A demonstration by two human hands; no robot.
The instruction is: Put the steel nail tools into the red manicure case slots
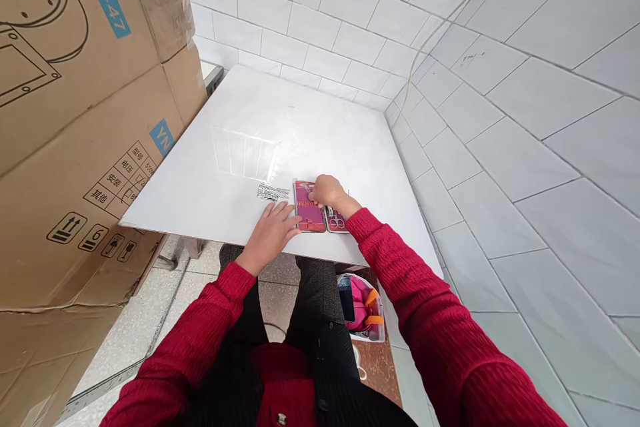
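An open manicure case [311, 217] with a magenta lining and red trim lies near the table's front edge. Small scissors [337, 221] sit in its right half, partly covered by my right arm. My right hand [327, 191] is over the upper part of the case, its fingers pinched together; what they hold is too small to make out. Close by, a slim metal piece [305, 187] shows at the top of the left half. My left hand [270, 233] lies spread on the table, its thumb at the case's left edge. Just beyond its fingertips lie several small metal tools [273, 192].
The white table [250, 127] meets tiled walls [350, 33] at the back and right. A large cardboard box [100, 127] stands along the left. Below the table at right, a white bin [383, 330] holds pink and orange items. A cable [440, 25] runs down the wall corner.
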